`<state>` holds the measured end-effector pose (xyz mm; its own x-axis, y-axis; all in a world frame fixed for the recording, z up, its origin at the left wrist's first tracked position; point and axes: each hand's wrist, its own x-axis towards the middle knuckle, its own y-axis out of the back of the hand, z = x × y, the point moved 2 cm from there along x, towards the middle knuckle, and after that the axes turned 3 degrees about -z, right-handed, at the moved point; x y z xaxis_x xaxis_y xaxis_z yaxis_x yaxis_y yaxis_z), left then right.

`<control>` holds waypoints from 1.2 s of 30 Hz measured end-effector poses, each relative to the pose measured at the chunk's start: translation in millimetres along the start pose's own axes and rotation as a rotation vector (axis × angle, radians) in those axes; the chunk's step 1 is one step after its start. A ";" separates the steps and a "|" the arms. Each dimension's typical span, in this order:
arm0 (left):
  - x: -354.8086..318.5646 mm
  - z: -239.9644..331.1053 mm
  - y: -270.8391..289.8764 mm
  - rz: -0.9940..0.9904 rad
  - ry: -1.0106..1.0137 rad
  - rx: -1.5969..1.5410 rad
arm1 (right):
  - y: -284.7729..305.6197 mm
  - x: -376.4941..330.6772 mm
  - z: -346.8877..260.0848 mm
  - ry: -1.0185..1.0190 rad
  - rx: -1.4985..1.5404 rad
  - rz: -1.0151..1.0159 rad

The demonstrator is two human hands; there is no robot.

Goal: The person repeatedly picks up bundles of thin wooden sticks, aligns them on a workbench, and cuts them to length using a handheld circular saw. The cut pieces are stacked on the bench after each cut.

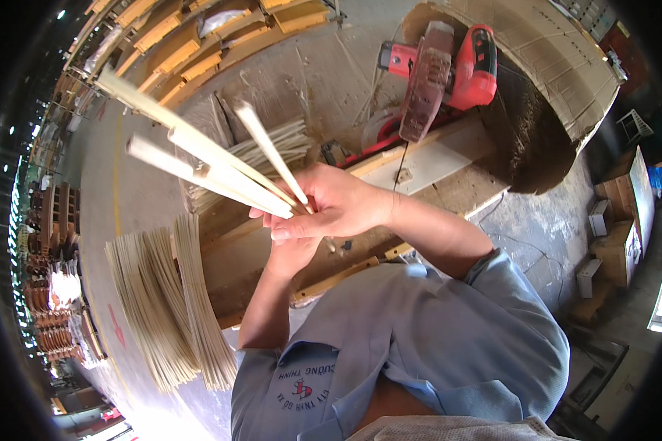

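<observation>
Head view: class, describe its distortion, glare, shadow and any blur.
In the head view, fisheye distortion curves the scene toward the black rim; in the head view, glare washes out the floor at lower left; in the head view, the inside of the cardboard lies in shadow, and the upper-left ends of the held sticks look blurred.

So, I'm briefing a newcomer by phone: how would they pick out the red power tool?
Find the long wooden bench running diagonally through the view. Toward its upper right end, beside the large curved cardboard, stands the red power tool. Its red-and-black handle sets it apart from the pale sticks nearby.
</observation>
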<state>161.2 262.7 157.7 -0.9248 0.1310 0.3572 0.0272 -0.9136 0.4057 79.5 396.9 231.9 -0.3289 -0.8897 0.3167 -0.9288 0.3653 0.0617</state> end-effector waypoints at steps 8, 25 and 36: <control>-59.9 -88.4 -42.4 -0.015 0.322 -0.252 | -16.3 -20.6 32.8 -0.134 0.060 -0.028; -64.5 -92.7 -57.2 -0.019 0.404 -0.226 | -38.8 -37.3 64.6 -0.060 0.025 -0.004; -20.6 -53.5 -45.8 0.197 0.297 -0.759 | 15.9 -79.1 128.4 -0.348 -0.240 -0.080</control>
<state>158.7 281.2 86.8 -0.9943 -0.0674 0.0829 0.0337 -0.9342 -0.3551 68.9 437.9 86.2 -0.3337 -0.9421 -0.0334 -0.9012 0.3084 0.3044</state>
